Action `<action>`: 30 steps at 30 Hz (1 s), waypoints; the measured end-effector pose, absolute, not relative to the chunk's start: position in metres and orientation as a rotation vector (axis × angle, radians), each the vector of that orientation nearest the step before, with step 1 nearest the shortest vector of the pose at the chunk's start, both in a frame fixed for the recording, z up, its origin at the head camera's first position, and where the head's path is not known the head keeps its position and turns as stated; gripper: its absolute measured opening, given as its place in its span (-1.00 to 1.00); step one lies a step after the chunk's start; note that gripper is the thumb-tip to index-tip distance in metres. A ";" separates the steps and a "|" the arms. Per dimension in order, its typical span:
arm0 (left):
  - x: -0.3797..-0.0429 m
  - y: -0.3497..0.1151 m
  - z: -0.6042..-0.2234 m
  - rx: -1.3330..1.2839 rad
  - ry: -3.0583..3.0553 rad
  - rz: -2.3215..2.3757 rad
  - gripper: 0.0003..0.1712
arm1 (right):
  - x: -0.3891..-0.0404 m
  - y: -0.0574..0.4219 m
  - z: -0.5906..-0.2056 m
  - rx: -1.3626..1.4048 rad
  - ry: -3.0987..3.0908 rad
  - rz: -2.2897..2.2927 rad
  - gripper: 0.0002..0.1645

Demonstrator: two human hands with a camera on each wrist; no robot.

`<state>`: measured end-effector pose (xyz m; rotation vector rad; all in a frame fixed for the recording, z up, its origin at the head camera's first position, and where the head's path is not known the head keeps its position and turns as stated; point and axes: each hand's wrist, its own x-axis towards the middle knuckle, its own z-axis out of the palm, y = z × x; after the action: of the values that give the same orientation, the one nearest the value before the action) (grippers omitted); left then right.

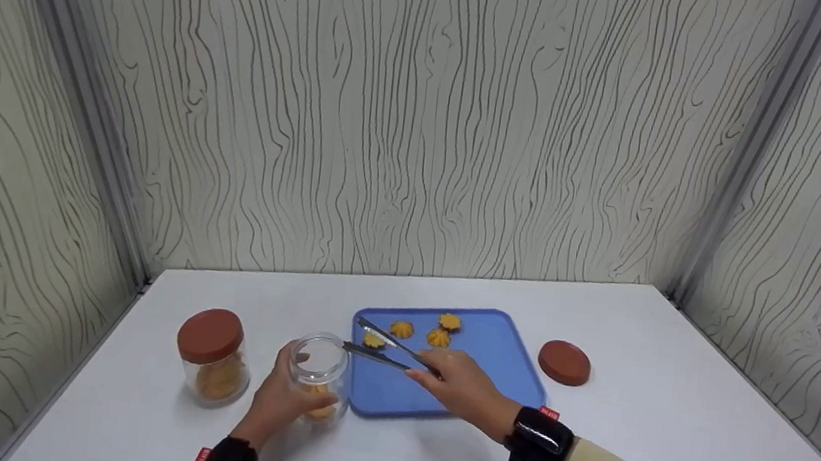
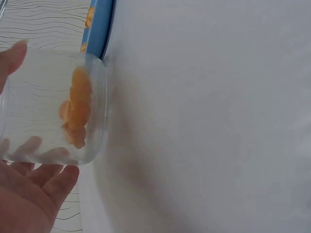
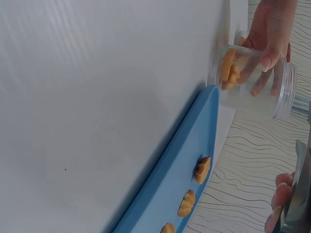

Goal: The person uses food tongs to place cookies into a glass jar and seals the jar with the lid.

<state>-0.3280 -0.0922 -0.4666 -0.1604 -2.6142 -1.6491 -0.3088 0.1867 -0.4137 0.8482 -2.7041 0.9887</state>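
Observation:
My left hand [image 1: 280,397] grips a clear lidless jar [image 1: 325,339] round its side, with fingers behind and thumb in front. Inside, at its bottom, lie a few golden cookies [image 2: 80,107]. Metal tongs [image 1: 379,356] are held in my right hand [image 1: 461,387], their arms spread apart with nothing visible between the tips. One tip is by the jar's rim, and the other overlaps the far left corner of a blue tray [image 1: 439,399]. Several flower-shaped cookies [image 1: 402,329] sit along the tray's back left part.
A second jar [image 1: 211,362] with a red-brown lid stands to the left, cookies inside it. To the right of the tray a loose red-brown lid [image 1: 565,363] lies on the white table [image 1: 624,432]. Wood-patterned panels [image 1: 420,126] enclose the back and sides.

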 end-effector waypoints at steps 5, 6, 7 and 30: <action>-0.331 -0.092 -0.468 -0.140 -2.630 -1.651 0.22 | -0.309 0.191 -0.415 0.851 -2.693 0.984 -0.73; -0.331 -0.092 -0.468 -0.133 -2.637 -1.650 0.23 | -0.309 0.192 -0.415 0.850 -2.691 0.987 -0.73; -0.331 -0.091 -0.469 -0.127 -2.645 -1.647 0.23 | -0.309 0.194 -0.415 0.845 -2.690 0.988 -0.72; -0.331 -0.092 -0.467 -0.132 -2.663 -1.615 0.26 | -0.310 0.233 -0.424 0.685 -2.687 0.953 -0.65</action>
<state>-0.3313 -0.0920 -0.4666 -0.1321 -2.6633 -1.6153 -0.3101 0.2335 -0.4239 0.6855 -2.6874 0.9531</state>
